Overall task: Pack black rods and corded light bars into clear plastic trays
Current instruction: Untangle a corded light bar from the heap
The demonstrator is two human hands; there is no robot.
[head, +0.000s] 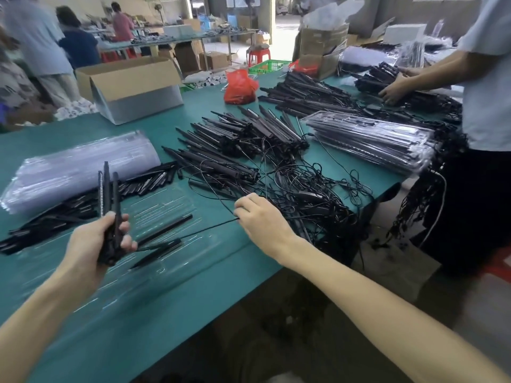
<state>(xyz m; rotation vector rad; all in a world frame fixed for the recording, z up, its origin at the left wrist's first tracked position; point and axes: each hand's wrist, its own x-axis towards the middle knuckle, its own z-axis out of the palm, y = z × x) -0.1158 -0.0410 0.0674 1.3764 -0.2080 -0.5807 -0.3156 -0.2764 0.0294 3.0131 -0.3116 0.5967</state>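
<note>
Left hand [94, 244] grips light bars [109, 194] upright over the clear tray [177, 200]. Right hand [261, 217], knuckles up, pinches a taut cord [210, 228] at the tray's right edge. Two rods [166, 230] lie in the tray.

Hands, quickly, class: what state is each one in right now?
Left hand: closed round a bundle of bars, held upright.
Right hand: fingers curled, pinching a cord.
</note>
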